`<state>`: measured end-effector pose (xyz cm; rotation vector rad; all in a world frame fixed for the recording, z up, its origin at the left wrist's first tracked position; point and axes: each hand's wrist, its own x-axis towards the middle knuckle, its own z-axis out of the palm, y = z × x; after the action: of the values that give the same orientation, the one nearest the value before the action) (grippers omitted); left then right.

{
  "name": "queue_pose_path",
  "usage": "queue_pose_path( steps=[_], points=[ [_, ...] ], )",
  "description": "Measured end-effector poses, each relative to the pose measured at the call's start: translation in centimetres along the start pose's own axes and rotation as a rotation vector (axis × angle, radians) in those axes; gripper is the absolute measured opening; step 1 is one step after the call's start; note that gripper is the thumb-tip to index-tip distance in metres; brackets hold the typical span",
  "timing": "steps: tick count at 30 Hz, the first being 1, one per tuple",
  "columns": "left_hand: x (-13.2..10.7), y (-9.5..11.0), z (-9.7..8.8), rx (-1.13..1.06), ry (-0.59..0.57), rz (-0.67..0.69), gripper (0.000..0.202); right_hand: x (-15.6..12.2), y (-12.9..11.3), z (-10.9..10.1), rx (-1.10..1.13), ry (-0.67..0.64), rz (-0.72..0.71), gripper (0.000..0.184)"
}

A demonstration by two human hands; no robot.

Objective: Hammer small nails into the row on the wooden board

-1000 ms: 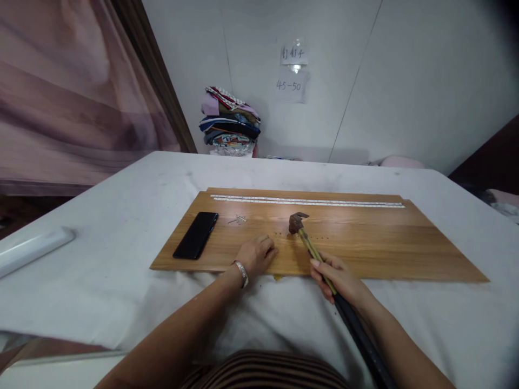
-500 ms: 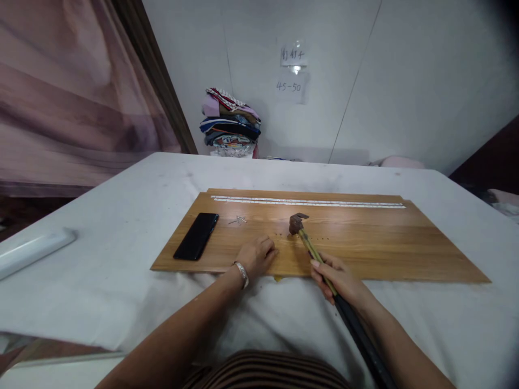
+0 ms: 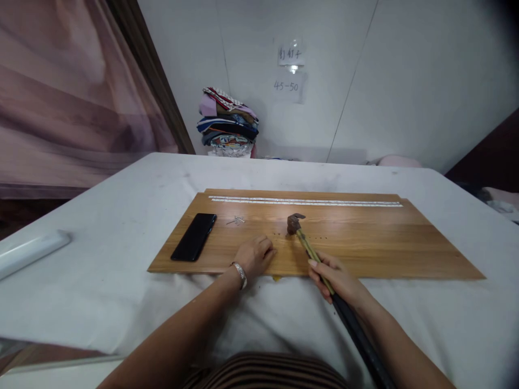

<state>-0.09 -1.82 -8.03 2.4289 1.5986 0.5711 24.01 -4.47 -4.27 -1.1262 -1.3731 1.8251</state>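
My right hand [image 3: 330, 274] is wrapped around the handle of a claw hammer [image 3: 310, 248], above the black part of the grip. The rusty brown hammer head [image 3: 293, 223] is at the middle of a wood-grain board [image 3: 385, 243], among a row of small dark dots [image 3: 320, 237]. On the board's near edge rests my left hand [image 3: 255, 253], its fingers curled in, with nothing visible in them. A bracelet [image 3: 240, 274] circles that wrist. Beyond the left hand lies a small pile of nails [image 3: 236, 220].
A black phone [image 3: 193, 236] lies on the board's left side. Two white measuring strips [image 3: 304, 202] run along its far edge. The board lies on a white-covered table [image 3: 105, 216], with a white roll [image 3: 34, 251] at left. Folded clothes [image 3: 229, 121] are stacked behind, by the wall.
The view has shifted very slightly, so everything sits a little further left. Both hands and the hammer keep the same place on the board.
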Motion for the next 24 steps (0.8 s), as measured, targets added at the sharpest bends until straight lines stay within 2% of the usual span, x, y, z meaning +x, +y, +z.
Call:
queue_pose_path(
  steps=[24],
  points=[
    [-0.03, -0.2, 0.16, 0.012, 0.004, 0.014, 0.019, -0.16, -0.38, 0.26, 0.0, -0.009, -0.006, 0.034]
  ],
)
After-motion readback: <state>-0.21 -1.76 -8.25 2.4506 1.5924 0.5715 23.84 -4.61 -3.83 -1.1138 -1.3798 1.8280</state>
